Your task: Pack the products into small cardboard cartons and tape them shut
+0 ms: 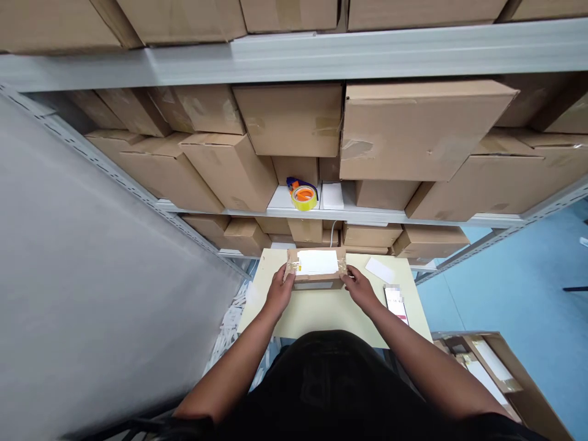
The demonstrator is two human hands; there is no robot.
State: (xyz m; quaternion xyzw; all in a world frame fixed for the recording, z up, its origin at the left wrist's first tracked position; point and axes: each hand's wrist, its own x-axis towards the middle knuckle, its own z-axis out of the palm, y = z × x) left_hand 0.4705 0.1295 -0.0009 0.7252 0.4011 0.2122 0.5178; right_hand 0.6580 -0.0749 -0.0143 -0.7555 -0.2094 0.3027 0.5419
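A small cardboard box (316, 277) with a white label (316, 262) on its top is held level over the pale yellow table (321, 312). Clear tape shows at both of its ends. My left hand (280, 291) grips the left end, thumb at the front and the other fingers partly hidden behind. At the opposite end my right hand (359, 288) is closed on the box in the same way. Whether the box touches the tabletop I cannot tell. To the right of my right hand lie a white slip of paper (380, 269) and a phone (395, 303) with its screen lit.
Shelves (294, 58) full of cardboard boxes rise behind the table. A tape dispenser (303, 193) with yellow tape sits on the middle shelf beside a white stack (332, 196). A large open carton (528, 392) holding labelled parcels stands at lower right. A grey wall (92, 257) closes the left side.
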